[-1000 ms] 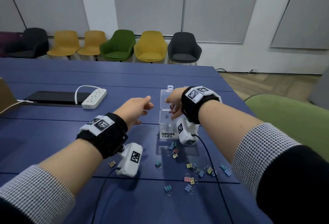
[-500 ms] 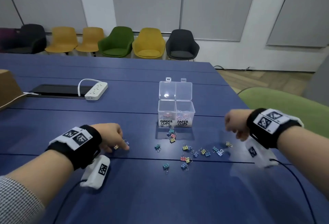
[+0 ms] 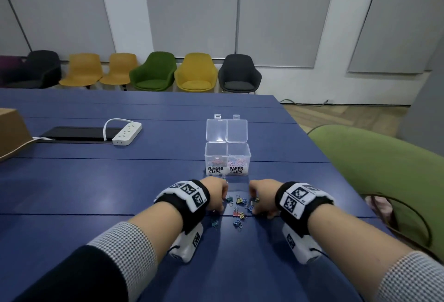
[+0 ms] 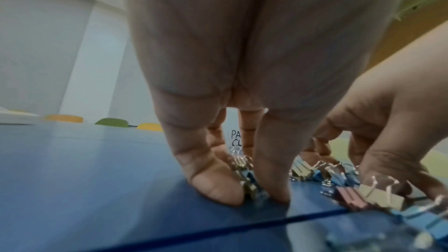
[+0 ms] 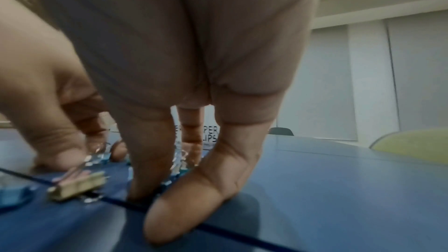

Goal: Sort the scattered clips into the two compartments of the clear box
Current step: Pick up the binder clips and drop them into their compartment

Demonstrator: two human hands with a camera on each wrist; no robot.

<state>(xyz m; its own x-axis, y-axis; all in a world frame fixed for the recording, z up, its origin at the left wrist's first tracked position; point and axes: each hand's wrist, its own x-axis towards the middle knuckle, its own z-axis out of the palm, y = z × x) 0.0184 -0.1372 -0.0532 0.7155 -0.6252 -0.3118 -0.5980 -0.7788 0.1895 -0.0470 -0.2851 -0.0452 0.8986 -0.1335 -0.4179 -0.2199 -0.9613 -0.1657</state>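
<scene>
The clear box (image 3: 249, 157) stands open on the blue table, its left compartment labelled BINDER CLIPS and its right PAPER CLIPS, each holding some clips. Just in front of it lie several coloured binder clips (image 3: 237, 212). My left hand (image 3: 222, 205) and right hand (image 3: 254, 208) flank this pile, fingers pointing down onto the table. In the left wrist view my left hand (image 4: 252, 194) pinches blue and yellow binder clips (image 4: 244, 177) between thumb and finger. In the right wrist view my right hand (image 5: 155, 194) has blue clips (image 5: 169, 181) squeezed between thumb and finger. A yellow and pink clip (image 5: 80, 185) lies loose beside it.
A white power strip (image 3: 127, 133) and a black panel (image 3: 77, 133) lie far left on the table, with a cardboard box (image 3: 12, 133) at the left edge. A green chair (image 3: 384, 176) stands close at the right. A row of chairs lines the far wall.
A second ago both hands were up at the box, then dropped wide apart onto the table. Now they have come together on either side of the clip pile.
</scene>
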